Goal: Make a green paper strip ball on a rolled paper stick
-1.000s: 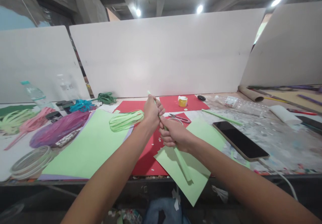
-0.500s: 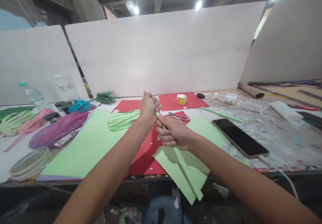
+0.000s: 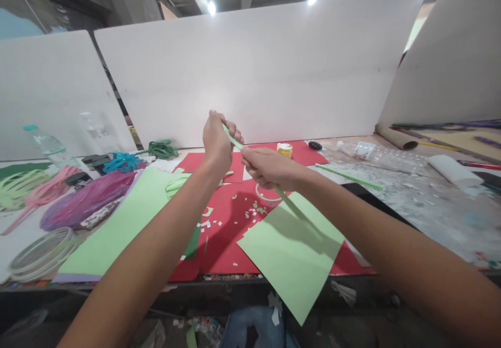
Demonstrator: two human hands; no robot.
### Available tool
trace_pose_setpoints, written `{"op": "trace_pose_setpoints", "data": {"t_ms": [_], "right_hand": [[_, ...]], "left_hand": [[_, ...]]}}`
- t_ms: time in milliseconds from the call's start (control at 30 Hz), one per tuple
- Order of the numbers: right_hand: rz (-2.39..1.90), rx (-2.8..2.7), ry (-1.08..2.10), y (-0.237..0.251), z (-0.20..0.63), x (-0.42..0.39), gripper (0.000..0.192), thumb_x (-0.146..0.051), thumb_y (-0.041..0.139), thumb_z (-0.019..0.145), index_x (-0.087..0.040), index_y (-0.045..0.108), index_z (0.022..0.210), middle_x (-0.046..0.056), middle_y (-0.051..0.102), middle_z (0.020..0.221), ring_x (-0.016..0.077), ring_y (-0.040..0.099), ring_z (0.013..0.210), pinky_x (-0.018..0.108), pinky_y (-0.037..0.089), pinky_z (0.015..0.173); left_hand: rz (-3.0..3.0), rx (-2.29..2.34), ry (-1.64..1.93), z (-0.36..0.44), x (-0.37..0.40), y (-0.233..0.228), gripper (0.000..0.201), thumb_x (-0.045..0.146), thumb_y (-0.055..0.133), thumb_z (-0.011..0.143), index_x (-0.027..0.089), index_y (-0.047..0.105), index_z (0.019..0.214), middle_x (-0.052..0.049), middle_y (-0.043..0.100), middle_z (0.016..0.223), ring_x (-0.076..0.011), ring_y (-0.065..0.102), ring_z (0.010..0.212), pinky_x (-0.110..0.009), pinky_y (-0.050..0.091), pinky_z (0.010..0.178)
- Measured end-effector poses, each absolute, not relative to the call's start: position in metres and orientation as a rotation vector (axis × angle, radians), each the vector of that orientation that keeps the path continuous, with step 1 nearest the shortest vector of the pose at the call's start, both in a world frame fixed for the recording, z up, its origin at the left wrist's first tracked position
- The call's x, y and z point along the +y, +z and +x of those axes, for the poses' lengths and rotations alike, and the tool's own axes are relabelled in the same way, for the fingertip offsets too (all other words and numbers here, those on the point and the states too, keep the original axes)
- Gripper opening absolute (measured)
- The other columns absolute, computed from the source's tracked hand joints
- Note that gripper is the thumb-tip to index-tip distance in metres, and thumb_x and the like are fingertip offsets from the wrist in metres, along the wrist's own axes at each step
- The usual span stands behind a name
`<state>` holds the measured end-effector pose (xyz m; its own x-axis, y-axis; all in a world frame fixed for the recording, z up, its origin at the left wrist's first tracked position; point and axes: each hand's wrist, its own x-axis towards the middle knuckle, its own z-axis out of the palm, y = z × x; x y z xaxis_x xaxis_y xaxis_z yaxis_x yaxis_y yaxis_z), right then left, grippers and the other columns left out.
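Note:
Both my hands grip a thin rolled light-green paper stick [image 3: 234,140] raised above the table. My left hand [image 3: 216,139] closes around its upper end, and my right hand [image 3: 268,168] holds it just below; the lower part runs under my right forearm. Beneath the hands lies red paper [image 3: 227,233] scattered with small paper bits, and a light-green sheet [image 3: 293,256] hangs over the table's front edge. A ring of tape [image 3: 263,194] sits on the red paper under my right hand.
A large light-green sheet [image 3: 117,228], purple [image 3: 84,199], pink and green paper fringes, a water bottle [image 3: 43,142] and a clear tape roll [image 3: 37,254] lie left. A yellow glue pot [image 3: 284,150], another green stick [image 3: 348,177], a cardboard tube [image 3: 395,138] and white roll [image 3: 454,170] lie right. White boards stand behind.
Both hands have lifted the green stick up off the table and away from the sheet. My right forearm now covers the phone and the stick's lower part.

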<state>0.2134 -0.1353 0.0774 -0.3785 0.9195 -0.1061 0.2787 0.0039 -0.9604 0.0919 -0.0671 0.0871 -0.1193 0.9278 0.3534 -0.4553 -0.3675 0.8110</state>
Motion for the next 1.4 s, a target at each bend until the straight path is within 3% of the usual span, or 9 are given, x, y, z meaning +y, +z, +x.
{"op": "trace_pose_setpoints", "data": {"t_ms": [67, 167, 300, 400, 500, 700, 800, 1000, 1400], "right_hand": [[-1.392, -1.915, 0.977, 0.075, 0.227, -0.123, 0.039, -0.046, 0.03, 0.1, -0.022, 0.033, 0.069, -0.003, 0.033, 0.06, 0.0104, 0.027, 0.048, 0.025, 0.025, 0.045], [-1.655, -2.108, 0.393, 0.059, 0.25, -0.104, 0.038, -0.042, 0.03, 0.1, -0.022, 0.037, 0.068, 0.003, 0.048, 0.067, 0.0156, 0.041, 0.058, 0.029, 0.03, 0.055], [-1.709, -2.198, 0.304, 0.027, 0.267, -0.087, 0.035, -0.04, 0.035, 0.098, -0.021, 0.042, 0.069, 0.006, 0.053, 0.07, 0.0173, 0.044, 0.061, 0.03, 0.029, 0.058], [-1.649, -2.159, 0.364, 0.011, 0.27, -0.082, 0.037, -0.045, 0.038, 0.097, -0.022, 0.043, 0.068, 0.004, 0.052, 0.066, 0.0159, 0.04, 0.057, 0.029, 0.026, 0.055], [-1.545, -2.135, 0.5, 0.007, 0.271, -0.082, 0.04, -0.05, 0.04, 0.095, -0.022, 0.043, 0.067, 0.003, 0.051, 0.065, 0.0155, 0.039, 0.056, 0.029, 0.025, 0.054], [-1.49, -2.185, 0.709, 0.029, 0.275, -0.101, 0.045, -0.055, 0.031, 0.097, -0.021, 0.042, 0.07, 0.002, 0.048, 0.071, 0.0159, 0.041, 0.062, 0.029, 0.029, 0.056], [-1.482, -2.239, 0.804, 0.043, 0.273, -0.119, 0.046, -0.058, 0.029, 0.096, -0.021, 0.035, 0.07, 0.001, 0.042, 0.07, 0.0149, 0.038, 0.061, 0.03, 0.03, 0.057], [-1.512, -2.285, 0.923, 0.047, 0.264, -0.134, 0.049, -0.064, 0.032, 0.093, -0.021, 0.041, 0.07, 0.003, 0.045, 0.072, 0.0168, 0.039, 0.062, 0.031, 0.033, 0.058], [-1.585, -2.324, 0.82, 0.04, 0.262, -0.135, 0.051, -0.064, 0.031, 0.093, -0.021, 0.036, 0.065, 0.001, 0.039, 0.068, 0.0159, 0.036, 0.059, 0.031, 0.03, 0.055]], "left_hand": [[1.414, 0.82, 1.637, 0.075, -0.054, 0.077, 0.03, 0.041, 0.032, 0.099, 0.022, 0.045, 0.079, -0.001, 0.059, 0.071, -0.013, 0.059, 0.06, -0.024, 0.049, 0.058], [2.238, 1.366, 1.177, 0.05, -0.042, 0.045, 0.027, 0.038, 0.033, 0.095, 0.022, 0.055, 0.094, -0.007, 0.067, 0.102, -0.019, 0.063, 0.089, -0.033, 0.05, 0.081], [2.442, 1.499, 0.911, 0.039, -0.034, -0.008, 0.012, 0.029, 0.066, 0.07, 0.02, 0.062, 0.077, -0.011, 0.071, 0.095, -0.0336, 0.054, 0.113, -0.049, 0.028, 0.107], [2.521, 1.504, 0.854, 0.041, -0.022, -0.029, 0.012, 0.02, 0.067, 0.066, 0.02, 0.056, 0.059, -0.011, 0.069, 0.073, -0.0348, 0.057, 0.106, -0.051, 0.023, 0.108], [2.574, 1.457, 0.833, 0.038, -0.011, -0.024, 0.016, 0.018, 0.066, 0.067, 0.022, 0.056, 0.054, -0.008, 0.063, 0.059, -0.0311, 0.06, 0.091, -0.046, 0.033, 0.101], [2.601, 1.209, 1.026, 0.01, -0.04, 0.014, 0.019, 0.019, 0.055, 0.08, 0.025, 0.068, 0.091, -0.005, 0.07, 0.089, -0.0208, 0.061, 0.081, -0.028, 0.043, 0.074], [2.539, 1.048, 1.208, 0.0, -0.068, 0.024, 0.014, 0.023, 0.057, 0.084, 0.024, 0.068, 0.092, -0.004, 0.068, 0.086, -0.018, 0.059, 0.075, -0.026, 0.045, 0.071], [2.491, 0.894, 1.432, -0.004, -0.087, 0.024, 0.01, 0.027, 0.068, 0.079, 0.027, 0.071, 0.089, 0.002, 0.07, 0.074, -0.0121, 0.057, 0.055, -0.046, 0.038, 0.106], [2.64, 0.846, 1.263, -0.013, -0.079, 0.019, 0.014, 0.028, 0.06, 0.084, 0.031, 0.073, 0.087, 0.001, 0.074, 0.078, -0.0168, 0.066, 0.073, -0.049, 0.03, 0.112]]}}
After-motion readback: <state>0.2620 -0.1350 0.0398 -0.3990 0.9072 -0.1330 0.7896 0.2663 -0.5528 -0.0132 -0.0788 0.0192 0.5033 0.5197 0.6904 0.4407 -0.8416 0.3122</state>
